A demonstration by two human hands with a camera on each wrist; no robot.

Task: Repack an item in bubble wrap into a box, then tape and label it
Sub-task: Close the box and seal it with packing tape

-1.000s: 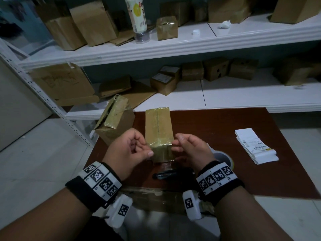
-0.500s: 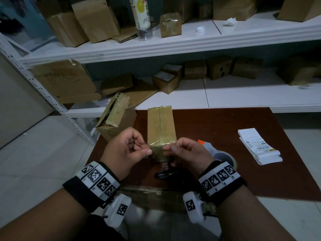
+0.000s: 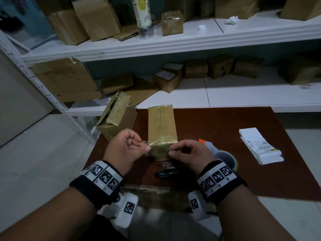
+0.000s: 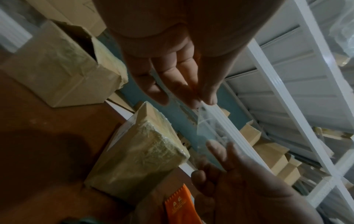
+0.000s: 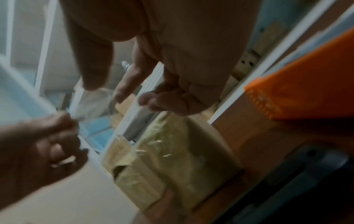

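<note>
The box (image 3: 162, 126), wrapped in tape, stands mid-frame on the tabletop (image 3: 225, 136) while the left hand (image 3: 125, 148) and right hand (image 3: 190, 153) each pinch an end of a clear tape strip (image 4: 208, 130) stretched across its near end, so taping seems under way and pressing it down comes next.

Both forearms enter from the near edge of the head view, each wrist wrapped in a black band carrying white square-coded markers. Left hand (image 3: 127, 146): fingers (image 4: 193, 84) curled toward the palm, thumb and forefinger pinching one end of a clear strip of adhesive tape (image 4: 208, 131). Right hand (image 3: 190, 153): thumb and forefinger pinching the opposite end, the remaining fingers (image 5: 166, 101) loosely curled. The two hands are level with each other, knuckles facing away from the body, the strip stretched between them.
</note>
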